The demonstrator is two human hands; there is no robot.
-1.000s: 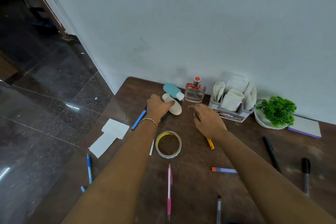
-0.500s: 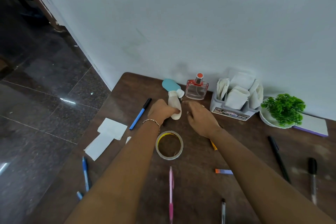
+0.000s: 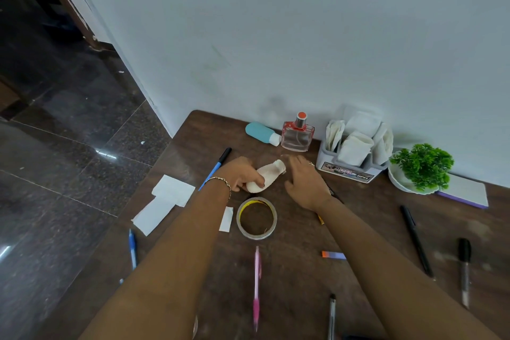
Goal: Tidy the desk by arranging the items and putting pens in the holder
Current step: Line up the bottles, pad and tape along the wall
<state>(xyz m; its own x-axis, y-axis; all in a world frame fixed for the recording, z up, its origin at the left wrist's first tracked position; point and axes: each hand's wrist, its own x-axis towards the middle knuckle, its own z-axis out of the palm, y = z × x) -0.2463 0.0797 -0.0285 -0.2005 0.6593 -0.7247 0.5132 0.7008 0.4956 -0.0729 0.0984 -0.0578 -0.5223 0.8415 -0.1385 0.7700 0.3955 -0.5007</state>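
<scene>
Left hand [image 3: 239, 174]: grips the small white plastic bottle [image 3: 271, 174] round its base.
Right hand [image 3: 306, 182]: relaxed, empty, just beside it.
Handling: likely light, smooth, rigid; hold mid-body.

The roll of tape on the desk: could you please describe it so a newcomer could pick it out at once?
On the brown desk, look just nearer than the left hand and the right hand. The roll of tape lies flat there: the only ring, clear with a yellow core, unlike the straight pink pen and white paper scrap beside it.
</scene>
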